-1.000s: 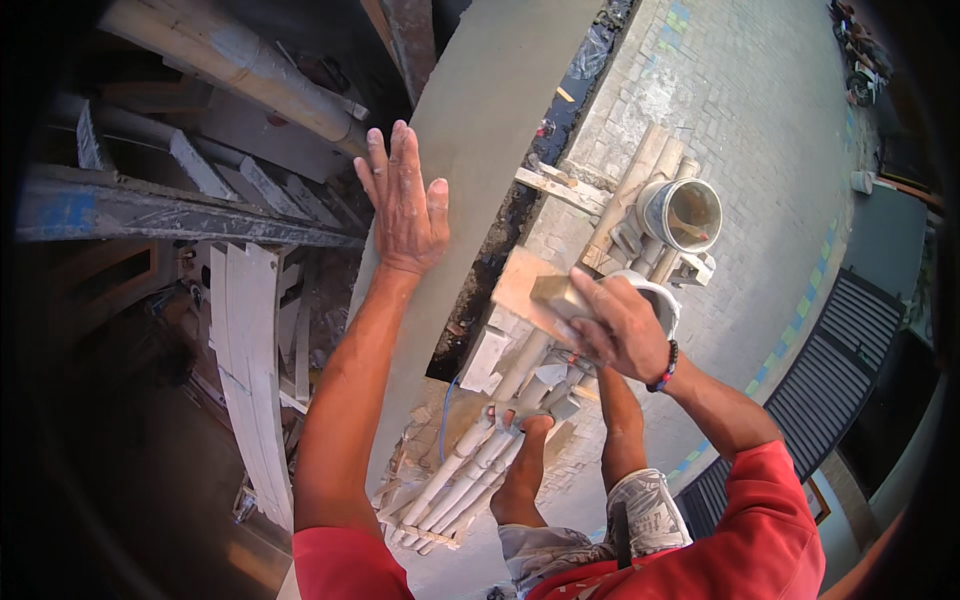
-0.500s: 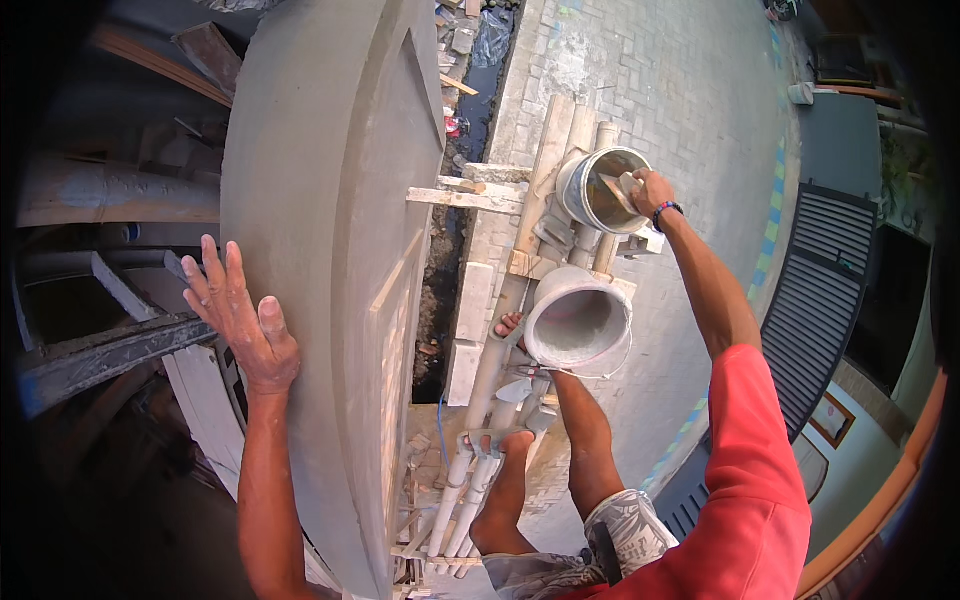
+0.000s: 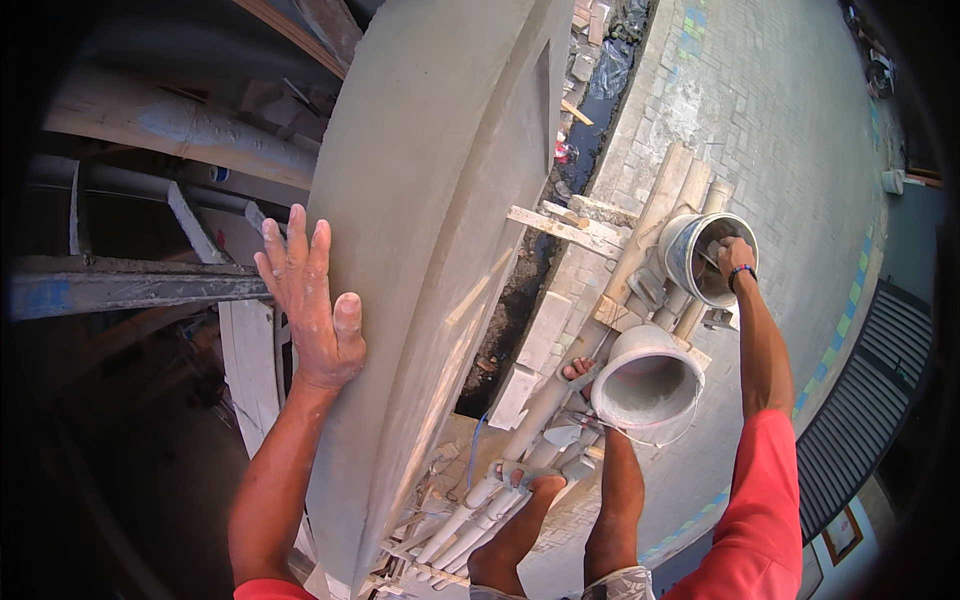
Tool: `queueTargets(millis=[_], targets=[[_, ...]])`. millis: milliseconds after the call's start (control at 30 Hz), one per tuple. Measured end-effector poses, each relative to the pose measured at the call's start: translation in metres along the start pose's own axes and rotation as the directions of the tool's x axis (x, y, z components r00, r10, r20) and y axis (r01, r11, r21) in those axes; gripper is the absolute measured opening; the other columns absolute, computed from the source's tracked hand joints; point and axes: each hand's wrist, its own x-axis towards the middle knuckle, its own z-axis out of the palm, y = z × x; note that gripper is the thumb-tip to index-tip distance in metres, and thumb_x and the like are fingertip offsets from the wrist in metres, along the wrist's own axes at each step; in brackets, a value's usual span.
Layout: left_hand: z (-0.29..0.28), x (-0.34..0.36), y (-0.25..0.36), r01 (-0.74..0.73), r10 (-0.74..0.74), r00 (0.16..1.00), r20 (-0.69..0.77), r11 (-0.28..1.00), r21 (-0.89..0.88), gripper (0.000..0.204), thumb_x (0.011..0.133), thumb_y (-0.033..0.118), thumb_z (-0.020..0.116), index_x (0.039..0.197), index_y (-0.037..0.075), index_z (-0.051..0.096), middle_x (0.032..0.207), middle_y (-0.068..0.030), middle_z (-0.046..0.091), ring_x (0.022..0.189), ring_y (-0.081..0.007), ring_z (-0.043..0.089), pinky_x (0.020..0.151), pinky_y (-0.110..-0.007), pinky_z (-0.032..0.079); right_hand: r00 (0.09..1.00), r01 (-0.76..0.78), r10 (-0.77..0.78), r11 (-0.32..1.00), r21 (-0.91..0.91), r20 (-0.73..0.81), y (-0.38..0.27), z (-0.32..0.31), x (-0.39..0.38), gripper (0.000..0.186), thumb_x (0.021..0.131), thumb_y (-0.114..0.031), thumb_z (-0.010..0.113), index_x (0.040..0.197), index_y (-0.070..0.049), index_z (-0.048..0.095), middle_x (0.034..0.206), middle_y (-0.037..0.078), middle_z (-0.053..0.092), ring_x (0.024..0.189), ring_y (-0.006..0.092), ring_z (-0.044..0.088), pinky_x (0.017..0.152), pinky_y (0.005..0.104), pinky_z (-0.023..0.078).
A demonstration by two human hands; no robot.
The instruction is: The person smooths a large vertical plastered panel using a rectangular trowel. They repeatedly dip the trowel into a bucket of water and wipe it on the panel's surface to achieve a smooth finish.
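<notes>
My left hand (image 3: 315,315) is open, fingers spread, against the near-left edge of a grey, smoothly plastered wall top (image 3: 400,170). My right hand (image 3: 738,256) reaches into a light bucket (image 3: 677,252) at the right, its fingers closed round the handle of a plastering trowel (image 3: 711,250). Most of the trowel is hidden by the hand and the bucket rim. Nearer to me, a second pale bucket (image 3: 640,362) with a wire handle lies tipped toward me, mortar residue coating its inside. A pointed trowel (image 3: 561,436) rests by my feet.
Bamboo poles and planks (image 3: 655,215) form a narrow scaffold under my feet and the buckets. A wooden crosspiece (image 3: 570,230) spans toward the wall. Below runs a dark ditch (image 3: 590,125) with debris, beside a paved lane (image 3: 790,130). Beams (image 3: 140,290) lie left of the wall.
The whole view has swung, shifting the scene rightward. My right hand sits deeper in the bucket, and the trowel shows less. My left hand stays spread by the wall edge.
</notes>
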Motion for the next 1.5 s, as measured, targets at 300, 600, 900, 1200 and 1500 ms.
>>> queueTargets(millis=[300,600,900,1200,1500], targets=[[-0.004,-0.006,0.004,0.006,-0.001,0.998,0.069,0.997,-0.071,0.065,0.102,0.052,0.025,0.144,0.008,0.047,0.158,-0.0132,0.032,0.15,-0.0382,0.014,0.116,-0.062,-0.001,0.996,0.011,-0.092,0.351,0.936,0.022,-0.116,-0.146,-0.174,0.079,0.086,-0.014,0.066,0.153,-0.002,0.025,0.096,0.014,0.066,0.073,0.0158,0.068,0.053,0.0255,0.056],[-0.005,-0.003,0.004,-0.021,0.028,0.992,0.124,0.998,-0.055,0.061,0.103,0.047,0.026,0.137,0.006,0.055,0.149,-0.0115,0.047,0.146,-0.0335,0.029,0.116,-0.061,-0.005,0.922,0.293,-0.256,-0.029,0.956,-0.29,-0.344,-0.175,-0.141,0.063,0.089,-0.006,0.061,0.147,-0.001,0.036,0.09,0.008,0.061,0.077,0.0133,0.063,0.063,0.0305,0.059],[-0.004,-0.002,0.004,-0.018,0.03,0.993,0.115,0.994,-0.105,0.061,0.102,0.049,0.029,0.137,0.005,0.055,0.149,-0.0115,0.047,0.145,-0.0334,0.032,0.114,-0.065,-0.007,0.964,0.056,-0.261,-0.023,0.998,-0.06,-0.37,-0.124,-0.159,0.065,0.089,-0.009,0.063,0.148,-0.002,0.035,0.085,0.007,0.057,0.072,0.0151,0.063,0.056,0.0331,0.063],[-0.006,-0.003,0.004,-0.013,0.026,0.995,0.1,0.991,-0.132,0.057,0.101,0.046,0.036,0.136,0.005,0.056,0.15,-0.0122,0.047,0.144,-0.0328,0.034,0.114,-0.067,-0.005,0.91,0.36,-0.343,0.379,0.852,-0.232,-0.285,-0.19,-0.171,0.06,0.087,-0.005,0.061,0.145,-0.007,0.043,0.11,0.016,0.066,0.09,0.0198,0.067,0.077,0.0361,0.056],[-0.003,0.001,0.005,-0.033,0.042,0.997,0.072,0.992,-0.125,0.055,0.1,0.043,0.038,0.134,0.005,0.057,0.149,-0.0123,0.047,0.144,-0.0325,0.035,0.114,-0.068,-0.002,0.548,0.78,-0.767,0.613,-0.126,-0.334,-0.335,-0.29,-0.095,0.059,0.086,-0.01,0.057,0.144,-0.007,0.046,0.106,0.02,0.062,0.096,0.0354,0.059,0.091,0.045,0.048]])
